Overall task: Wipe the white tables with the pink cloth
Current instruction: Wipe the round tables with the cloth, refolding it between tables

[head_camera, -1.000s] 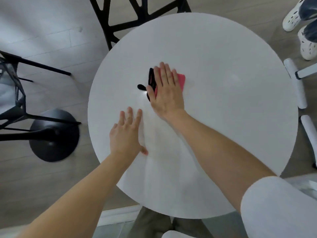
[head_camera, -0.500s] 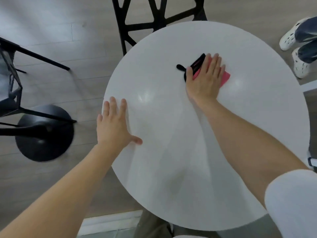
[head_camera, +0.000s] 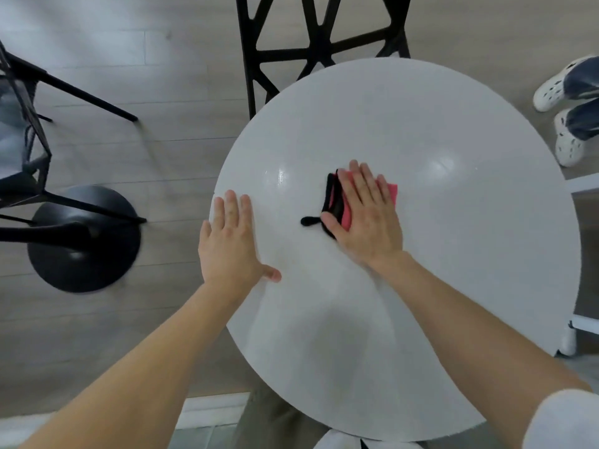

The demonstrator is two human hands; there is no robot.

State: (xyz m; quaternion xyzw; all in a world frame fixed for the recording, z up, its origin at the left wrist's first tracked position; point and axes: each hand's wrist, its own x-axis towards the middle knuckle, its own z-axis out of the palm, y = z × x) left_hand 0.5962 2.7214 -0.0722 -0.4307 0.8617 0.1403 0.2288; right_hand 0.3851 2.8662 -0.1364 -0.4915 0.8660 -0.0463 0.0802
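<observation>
Flat on the round white table (head_camera: pixel 453 254), the right hand (head_camera: pixel 366 218) presses the pink cloth (head_camera: pixel 346 218) down with fingers spread, near the middle. Beside it, the left hand (head_camera: pixel 231 241) lies open and empty at the table's left edge. Around stand a black chair (head_camera: pixel 317 56), a black pedestal base (head_camera: pixel 84 238) and someone's white clogs (head_camera: pixel 565 124).

One head-worn camera looks steeply down, close over the round white table (head_camera: pixel 421 286), floor beyond.
</observation>
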